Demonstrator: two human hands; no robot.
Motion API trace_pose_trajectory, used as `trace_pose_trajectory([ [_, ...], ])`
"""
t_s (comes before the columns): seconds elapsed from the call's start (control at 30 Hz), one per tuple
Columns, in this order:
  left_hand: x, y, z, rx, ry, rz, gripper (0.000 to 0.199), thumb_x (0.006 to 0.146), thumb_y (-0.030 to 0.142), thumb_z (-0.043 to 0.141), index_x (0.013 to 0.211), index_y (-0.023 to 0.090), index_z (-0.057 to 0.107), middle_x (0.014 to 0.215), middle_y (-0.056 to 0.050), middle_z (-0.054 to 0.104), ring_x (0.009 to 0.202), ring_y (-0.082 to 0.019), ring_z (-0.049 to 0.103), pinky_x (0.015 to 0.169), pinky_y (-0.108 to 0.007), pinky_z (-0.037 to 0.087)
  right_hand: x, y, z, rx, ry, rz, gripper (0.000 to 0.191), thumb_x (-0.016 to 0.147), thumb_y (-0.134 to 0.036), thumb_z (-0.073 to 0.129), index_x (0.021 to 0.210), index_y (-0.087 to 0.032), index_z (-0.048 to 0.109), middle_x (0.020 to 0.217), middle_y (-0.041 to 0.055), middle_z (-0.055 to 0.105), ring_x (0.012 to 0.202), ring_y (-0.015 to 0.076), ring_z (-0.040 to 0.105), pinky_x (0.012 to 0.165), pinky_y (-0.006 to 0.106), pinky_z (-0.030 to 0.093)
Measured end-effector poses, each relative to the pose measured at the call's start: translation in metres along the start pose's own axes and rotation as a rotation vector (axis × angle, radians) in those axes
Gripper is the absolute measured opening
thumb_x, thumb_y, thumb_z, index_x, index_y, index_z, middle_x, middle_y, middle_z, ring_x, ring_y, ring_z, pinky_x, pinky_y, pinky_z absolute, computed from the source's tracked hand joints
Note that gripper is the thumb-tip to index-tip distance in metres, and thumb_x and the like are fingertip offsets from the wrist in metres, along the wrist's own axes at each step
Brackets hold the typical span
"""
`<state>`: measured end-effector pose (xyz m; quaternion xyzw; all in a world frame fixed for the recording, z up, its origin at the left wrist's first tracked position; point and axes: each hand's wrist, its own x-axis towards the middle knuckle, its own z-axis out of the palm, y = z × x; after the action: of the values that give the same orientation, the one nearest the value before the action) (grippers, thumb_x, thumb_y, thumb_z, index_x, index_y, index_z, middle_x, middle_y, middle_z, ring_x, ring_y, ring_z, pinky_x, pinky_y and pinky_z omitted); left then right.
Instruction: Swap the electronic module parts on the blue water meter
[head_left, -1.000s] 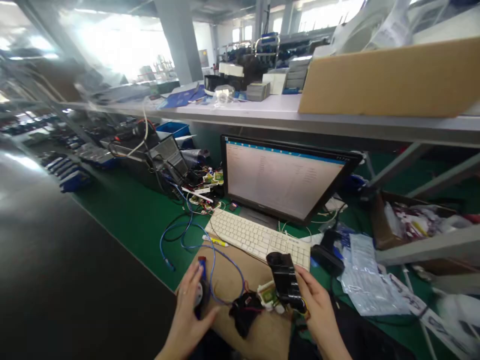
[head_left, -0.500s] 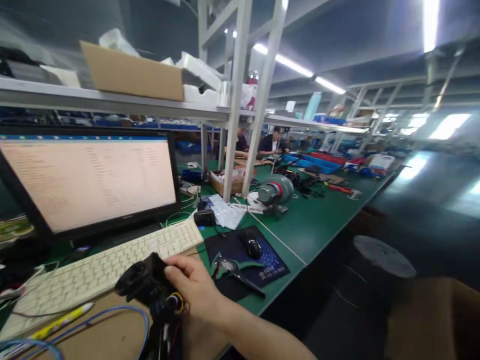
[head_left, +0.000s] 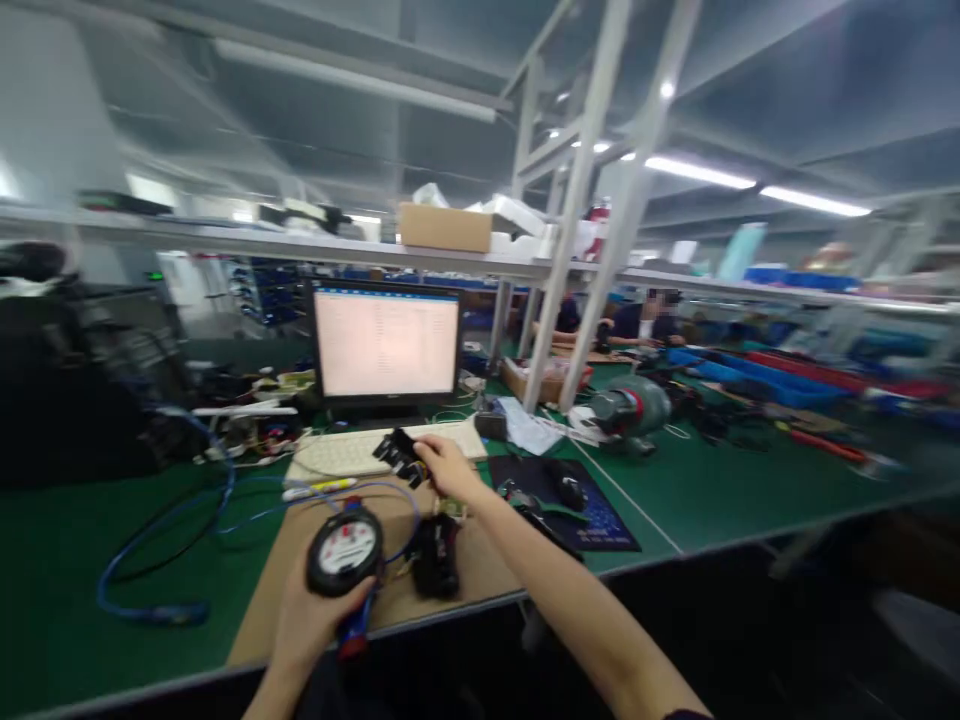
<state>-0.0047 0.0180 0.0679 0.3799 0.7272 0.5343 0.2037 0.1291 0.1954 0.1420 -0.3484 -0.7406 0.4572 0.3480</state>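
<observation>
My left hand (head_left: 311, 610) is wrapped round a round black-rimmed device (head_left: 345, 550) with a white face and red marks; blue and red parts stick out above and below it. My right hand (head_left: 448, 466) pinches a small black plastic part (head_left: 400, 456) with thin wires, held over the near edge of the keyboard (head_left: 352, 453). Between the hands, a black piece (head_left: 435, 558), blurred, is over the brown board (head_left: 281, 560). A yellow-and-white marker (head_left: 321, 489) and a blue cable (head_left: 247, 515) are beside them.
A lit monitor (head_left: 386, 345) stands behind the keyboard. To the right are a mouse (head_left: 566, 485) on a dark mat (head_left: 611, 525), a green-handled tool (head_left: 551, 510) and a grey motor (head_left: 637, 408). Shelf posts (head_left: 577, 230) rise from the bench. People (head_left: 645, 320) sit farther back.
The view has swung left and widened. My left hand has come into view holding the round device. My right hand still holds the black part.
</observation>
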Motion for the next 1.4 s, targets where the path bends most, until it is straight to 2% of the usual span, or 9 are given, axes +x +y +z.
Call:
trace_pose_trajectory([
  [0.2, 0.013, -0.021, 0.02, -0.156, -0.053, 0.118, 0.084, 0.049, 0.024, 0.08, 0.122, 0.013, 0.041, 0.121, -0.016, 0.052, 0.115, -0.032, 0.05, 0.102, -0.047, 0.037, 0.047, 0.007, 0.014, -0.193, -0.291, -0.104, 0.024, 0.083, -0.018, 0.046, 0.085, -0.014, 0.07, 0.086, 0.0077, 0.069, 0.085, 0.0215, 0.061, 0.081, 0.035, 0.044],
  [0.37, 0.008, -0.035, 0.026, -0.258, -0.094, 0.07, 0.09, 0.047, 0.019, 0.081, 0.126, 0.015, 0.037, 0.121, -0.014, 0.053, 0.113, -0.032, 0.052, 0.1, -0.044, 0.039, 0.05, 0.009, 0.035, -0.351, -0.535, -0.173, 0.027, 0.084, -0.024, 0.046, 0.087, -0.018, 0.072, 0.089, 0.0065, 0.071, 0.083, 0.0222, 0.063, 0.077, 0.033, 0.044],
  [0.5, 0.004, -0.037, 0.029, -0.255, -0.069, 0.052, 0.106, 0.044, 0.025, 0.081, 0.135, 0.015, 0.028, 0.13, -0.015, 0.048, 0.121, -0.032, 0.046, 0.106, -0.045, 0.035, 0.048, 0.012, 0.04, -0.451, -0.615, -0.199, 0.031, 0.089, -0.025, 0.042, 0.101, -0.017, 0.069, 0.102, 0.0077, 0.069, 0.094, 0.022, 0.062, 0.084, 0.032, 0.045],
  [0.67, 0.004, -0.03, 0.027, -0.261, -0.109, 0.008, 0.121, 0.046, 0.022, 0.079, 0.142, 0.016, 0.006, 0.129, -0.015, 0.048, 0.121, -0.03, 0.048, 0.107, -0.045, 0.034, 0.042, 0.012, 0.038, -0.638, -0.602, -0.229, 0.033, 0.09, -0.02, 0.041, 0.111, -0.016, 0.065, 0.109, 0.0102, 0.066, 0.102, 0.0236, 0.06, 0.089, 0.034, 0.043],
  [0.93, 0.002, -0.034, 0.029, -0.22, -0.099, 0.022, 0.13, 0.045, 0.02, 0.081, 0.142, 0.026, -0.005, 0.134, -0.013, 0.04, 0.123, -0.031, 0.044, 0.107, -0.049, 0.032, 0.037, -0.01, 0.047, -0.825, -0.62, -0.279, 0.028, 0.09, -0.017, 0.043, 0.106, -0.016, 0.066, 0.094, 0.0106, 0.066, 0.089, 0.023, 0.062, 0.077, 0.032, 0.046],
  [1.1, 0.005, -0.027, 0.017, -0.306, -0.17, 0.0, 0.138, 0.045, 0.043, 0.084, 0.143, 0.024, -0.012, 0.146, -0.017, 0.025, 0.133, -0.033, 0.031, 0.11, -0.051, 0.024, 0.029, 0.003, 0.051, -0.827, -0.586, -0.295, 0.031, 0.092, -0.017, 0.04, 0.112, -0.016, 0.063, 0.097, 0.011, 0.064, 0.093, 0.0214, 0.061, 0.081, 0.031, 0.046],
  [1.2, 0.022, -0.009, 0.0, -0.289, -0.189, -0.022, 0.127, 0.054, 0.06, 0.075, 0.145, 0.019, -0.003, 0.15, -0.018, 0.016, 0.139, -0.031, 0.019, 0.113, -0.048, 0.019, 0.023, 0.008, 0.047, -0.765, -0.528, -0.304, 0.036, 0.093, -0.019, 0.037, 0.122, -0.015, 0.057, 0.104, 0.0117, 0.063, 0.097, 0.0216, 0.059, 0.087, 0.034, 0.046],
  [1.27, 0.039, 0.007, -0.009, -0.126, -0.177, 0.0, 0.114, 0.058, 0.056, 0.072, 0.144, 0.015, 0.01, 0.151, -0.017, 0.015, 0.14, -0.03, 0.015, 0.115, -0.046, 0.012, 0.019, 0.009, 0.035, -0.639, -0.411, -0.327, 0.04, 0.093, -0.023, 0.035, 0.129, -0.014, 0.05, 0.113, 0.0123, 0.06, 0.105, 0.022, 0.056, 0.092, 0.035, 0.044],
  [1.4, 0.069, 0.031, -0.014, 0.076, -0.312, -0.082, 0.091, 0.06, 0.045, 0.07, 0.137, 0.016, 0.031, 0.141, -0.014, 0.038, 0.131, -0.03, 0.036, 0.111, -0.046, 0.024, 0.001, 0.024, -0.019, -0.51, -0.141, -0.185, 0.039, 0.093, -0.03, 0.035, 0.128, -0.016, 0.048, 0.113, 0.0095, 0.06, 0.101, 0.0173, 0.057, 0.09, 0.03, 0.045],
])
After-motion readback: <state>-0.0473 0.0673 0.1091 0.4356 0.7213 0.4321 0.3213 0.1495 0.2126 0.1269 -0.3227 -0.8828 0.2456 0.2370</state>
